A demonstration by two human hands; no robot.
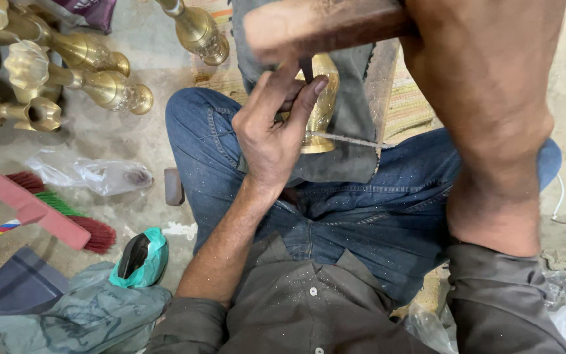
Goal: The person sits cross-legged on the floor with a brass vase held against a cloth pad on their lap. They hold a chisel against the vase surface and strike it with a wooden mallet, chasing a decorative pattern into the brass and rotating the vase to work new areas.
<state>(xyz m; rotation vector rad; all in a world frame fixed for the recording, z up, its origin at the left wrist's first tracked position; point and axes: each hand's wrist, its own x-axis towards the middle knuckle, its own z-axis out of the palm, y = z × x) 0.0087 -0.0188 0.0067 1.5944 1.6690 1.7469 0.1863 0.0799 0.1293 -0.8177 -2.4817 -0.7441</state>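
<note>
L hand (271,131) on brass vase (322,105)

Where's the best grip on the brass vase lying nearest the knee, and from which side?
Probably the narrow stem of the brass vase, taken from above. It lies on its side on the floor, so the slim neck between flared mouth and round base is exposed, while both ends are wide and rounded.

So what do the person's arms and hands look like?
Both arms are bare from the elbow down, with dark grey-brown shirt sleeves pushed up. The left hand wears no glove or ring, and its fingers look dusty. The right hand is out of view; only its thick forearm shows.
</note>
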